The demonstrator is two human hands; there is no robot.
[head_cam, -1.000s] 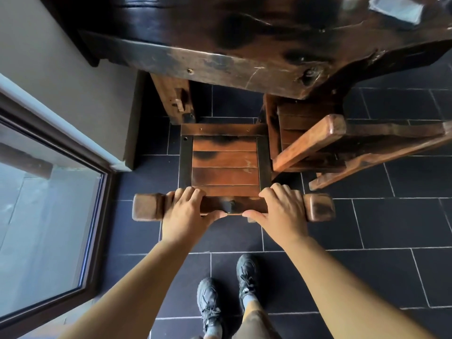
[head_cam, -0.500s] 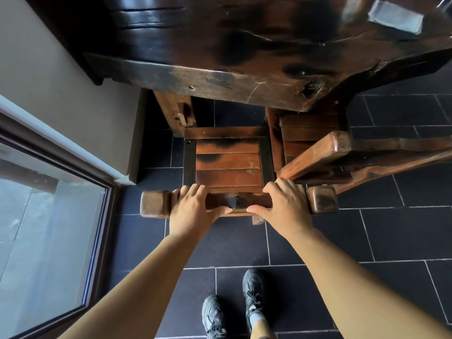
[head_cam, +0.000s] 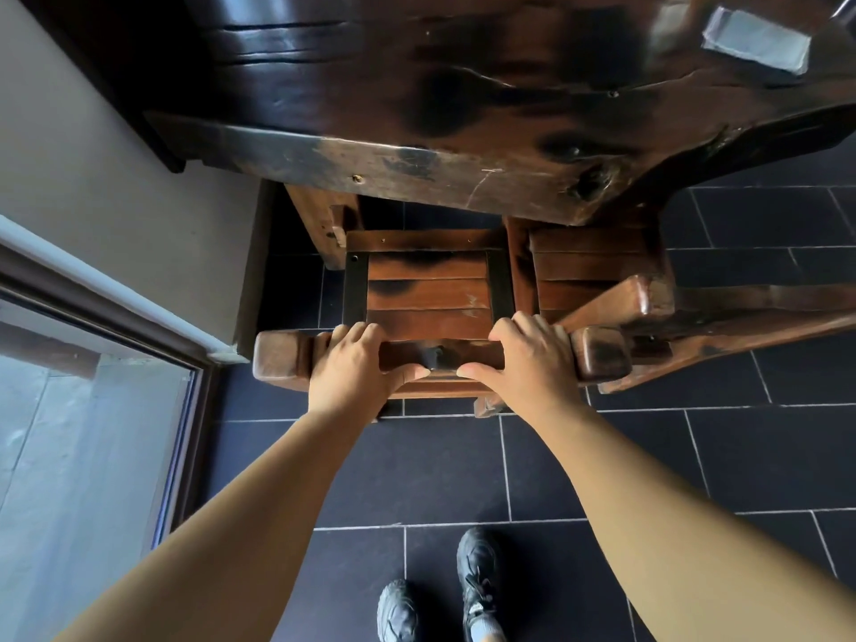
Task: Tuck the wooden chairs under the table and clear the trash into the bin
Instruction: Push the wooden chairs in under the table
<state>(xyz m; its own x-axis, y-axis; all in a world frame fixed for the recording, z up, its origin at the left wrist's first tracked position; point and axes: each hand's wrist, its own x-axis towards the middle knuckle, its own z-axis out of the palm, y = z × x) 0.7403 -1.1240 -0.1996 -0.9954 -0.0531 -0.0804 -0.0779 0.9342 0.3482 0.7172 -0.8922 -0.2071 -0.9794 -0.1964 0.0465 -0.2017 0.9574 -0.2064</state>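
Note:
A wooden chair point(head_cam: 428, 294) with a slatted seat stands in front of me, the far part of its seat under the edge of the dark wooden table point(head_cam: 463, 108). My left hand point(head_cam: 354, 366) and my right hand point(head_cam: 528, 363) both grip the chair's thick top rail, thumbs toward me. A second wooden chair point(head_cam: 597, 271) stands just to the right, angled, its rail nearly touching the first chair's rail end. A flat grey piece of trash point(head_cam: 755, 39) lies on the tabletop at the far right.
A pale wall point(head_cam: 92, 155) and a glass door with a dark frame point(head_cam: 92, 410) close in the left side. A table leg point(head_cam: 324, 224) stands left of the seat. Dark floor tiles point(head_cam: 741, 456) spread right and behind; my shoes point(head_cam: 463, 595) are below.
Both hands have pushed the chair forward, so more of its seat now lies under the table edge. I have stepped closer to the table.

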